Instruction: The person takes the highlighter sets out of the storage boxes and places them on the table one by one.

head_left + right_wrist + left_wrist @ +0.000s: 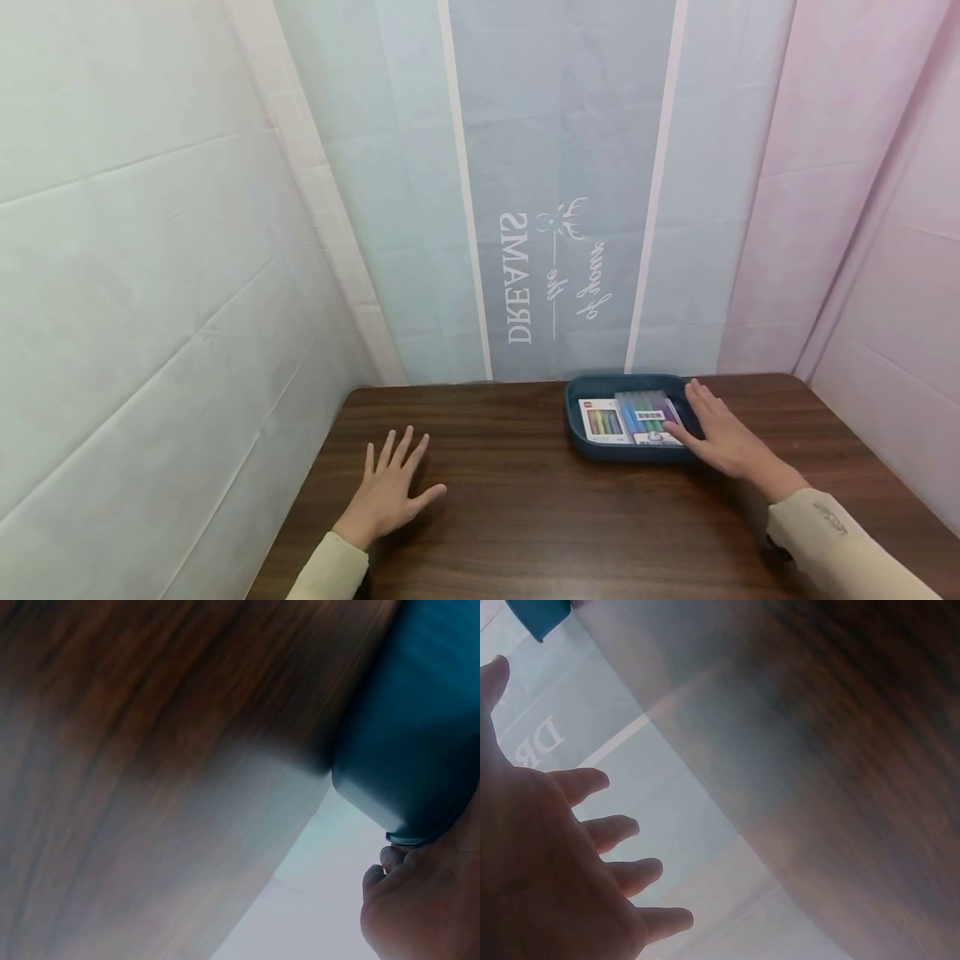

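Observation:
A dark blue tray (626,452) stands by the far edge of the table, right of centre. Inside it lie a white box (602,421) with coloured sticks pictured on it and a clear pack of coloured pens (647,402) with a white label. My right hand (723,437) is at the tray's right end, fingers fairly straight by the rim and thumb reaching over the near corner. The right wrist view shows fingertips right at the rim of the tray (420,742). Over the table's left side, my left hand (386,490) is spread and holds nothing.
The brown wood-grain table (517,517) has rounded far corners. Behind it hangs a pale blue and pink curtain (555,150) with mirrored lettering. White fabric walls (150,292) close in the left and right sides.

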Motion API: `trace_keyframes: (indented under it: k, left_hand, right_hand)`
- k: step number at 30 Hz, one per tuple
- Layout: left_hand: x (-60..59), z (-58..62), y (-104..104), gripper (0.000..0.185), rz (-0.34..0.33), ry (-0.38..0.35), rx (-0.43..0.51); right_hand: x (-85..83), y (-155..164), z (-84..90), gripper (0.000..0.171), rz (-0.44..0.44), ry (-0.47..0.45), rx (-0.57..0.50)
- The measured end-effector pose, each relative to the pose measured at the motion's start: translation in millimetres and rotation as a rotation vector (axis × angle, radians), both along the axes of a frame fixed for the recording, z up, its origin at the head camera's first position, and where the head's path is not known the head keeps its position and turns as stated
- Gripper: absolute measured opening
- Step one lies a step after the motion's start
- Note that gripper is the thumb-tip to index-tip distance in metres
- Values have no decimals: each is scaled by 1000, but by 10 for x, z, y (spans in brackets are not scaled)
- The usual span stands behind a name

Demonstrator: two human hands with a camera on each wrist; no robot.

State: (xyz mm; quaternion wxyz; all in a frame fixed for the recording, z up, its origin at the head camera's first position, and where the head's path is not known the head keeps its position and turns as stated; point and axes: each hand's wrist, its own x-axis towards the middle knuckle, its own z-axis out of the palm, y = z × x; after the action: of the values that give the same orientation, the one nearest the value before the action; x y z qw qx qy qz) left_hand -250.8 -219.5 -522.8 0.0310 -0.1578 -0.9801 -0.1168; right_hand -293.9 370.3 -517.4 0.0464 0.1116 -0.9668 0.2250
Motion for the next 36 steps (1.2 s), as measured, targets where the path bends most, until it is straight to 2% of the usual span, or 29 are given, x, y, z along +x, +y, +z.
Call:
trace_keyframes:
  k: [16, 36]
  left_hand:
    - [32, 11, 25, 88, -11, 20, 15]
    - [-2, -23, 44, 90, -8, -7, 10]
  right_hand:
    - [8, -246, -53, 102, -13, 42, -11]
    - [54, -521, -49, 104, -13, 59, -11]
